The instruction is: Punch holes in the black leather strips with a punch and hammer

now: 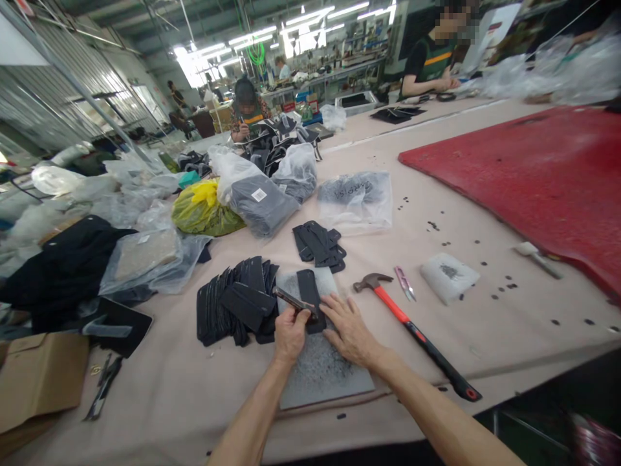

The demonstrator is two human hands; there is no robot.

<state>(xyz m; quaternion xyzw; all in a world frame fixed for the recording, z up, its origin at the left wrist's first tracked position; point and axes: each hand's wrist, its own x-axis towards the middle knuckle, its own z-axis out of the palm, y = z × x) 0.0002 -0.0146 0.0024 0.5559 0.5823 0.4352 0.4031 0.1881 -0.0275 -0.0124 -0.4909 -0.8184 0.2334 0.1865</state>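
Observation:
A grey cutting slab lies on the table in front of me. On it rests a narrow black strip. My left hand is closed around a slim metal punch tool that leans over the strip's near end. My right hand lies flat with fingers spread, pressing on the strip and the slab beside it. A fanned pile of black strips sits just left of the slab. A smaller heap of black strips lies behind it.
A red-handled hammer and small pink clippers lie right of the slab, near a white pad. A red mat covers the right side. Plastic bags crowd the back left; a cardboard box stands left. Other people work at the far end.

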